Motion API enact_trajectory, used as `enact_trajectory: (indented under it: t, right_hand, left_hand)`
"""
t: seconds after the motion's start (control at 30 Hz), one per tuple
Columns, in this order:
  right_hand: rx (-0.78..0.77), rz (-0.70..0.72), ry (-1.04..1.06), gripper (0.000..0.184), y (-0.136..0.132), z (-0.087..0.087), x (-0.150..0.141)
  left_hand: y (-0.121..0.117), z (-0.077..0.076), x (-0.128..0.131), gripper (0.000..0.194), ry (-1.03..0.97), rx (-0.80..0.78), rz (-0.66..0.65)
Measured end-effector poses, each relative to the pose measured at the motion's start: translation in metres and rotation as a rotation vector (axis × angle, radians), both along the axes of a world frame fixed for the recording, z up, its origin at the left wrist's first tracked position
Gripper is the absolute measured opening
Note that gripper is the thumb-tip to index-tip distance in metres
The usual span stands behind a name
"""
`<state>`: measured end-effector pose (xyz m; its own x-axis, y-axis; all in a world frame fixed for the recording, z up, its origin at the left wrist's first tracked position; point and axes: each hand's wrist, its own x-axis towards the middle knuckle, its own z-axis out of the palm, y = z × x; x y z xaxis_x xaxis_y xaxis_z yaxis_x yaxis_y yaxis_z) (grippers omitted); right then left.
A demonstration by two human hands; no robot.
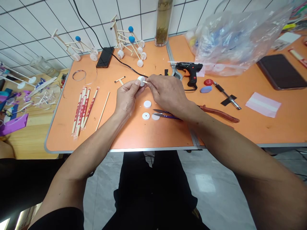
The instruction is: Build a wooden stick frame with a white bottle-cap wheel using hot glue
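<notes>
My left hand (pixel 127 97) is closed round a small white bottle cap (pixel 141 80), held above the orange table (pixel 134 131). My right hand (pixel 165 92) pinches a thin wooden stick (pixel 145 82) whose tip meets the cap. Just below the hands lie three more white caps (pixel 147 104) on the table. A small pair of purple-handled snips (pixel 165 114) rests beside them, partly under my right wrist. Red-handled pliers (pixel 219 113) lie to the right of that wrist.
Wrapped chopsticks (pixel 82 110) and a bare stick (pixel 103 110) lie at left. A black glue gun (pixel 190 68), a phone (pixel 105 57), stick-and-cap models (pixel 129 41), a clear bag (pixel 237 38), a tablet (pixel 280 72), a bottle (pixel 163 22) and a cable (pixel 120 60) sit further back.
</notes>
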<state>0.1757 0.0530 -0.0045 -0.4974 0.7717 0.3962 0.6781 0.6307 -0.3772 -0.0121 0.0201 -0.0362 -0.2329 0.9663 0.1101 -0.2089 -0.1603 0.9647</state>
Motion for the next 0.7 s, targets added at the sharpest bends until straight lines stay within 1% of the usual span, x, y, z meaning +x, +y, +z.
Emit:
enact_trajectory:
  t: [0.13,0.27,0.47,0.6,0.7]
  right_hand:
    - [0.0,-0.017,-0.027,0.032,0.0,0.0,0.001]
    - [0.003,-0.011,-0.021,0.034,-0.001,-0.001,0.0]
    - [-0.001,-0.008,-0.025,0.035,-0.002,0.0,-0.002]
    - [-0.037,-0.006,0.016,0.031,-0.002,0.001,-0.003]
    - [-0.095,0.001,0.095,0.027,-0.001,0.003,-0.005]
  left_hand:
    - [-0.002,0.001,0.002,0.033,0.029,0.025,-0.006]
    - [-0.002,0.003,0.005,0.037,0.077,0.04,0.03]
    - [-0.005,0.002,0.009,0.035,0.056,0.036,0.051]
    - [-0.007,0.0,0.009,0.036,0.088,0.082,0.058]
    - [-0.01,-0.002,0.01,0.039,0.132,0.142,0.081]
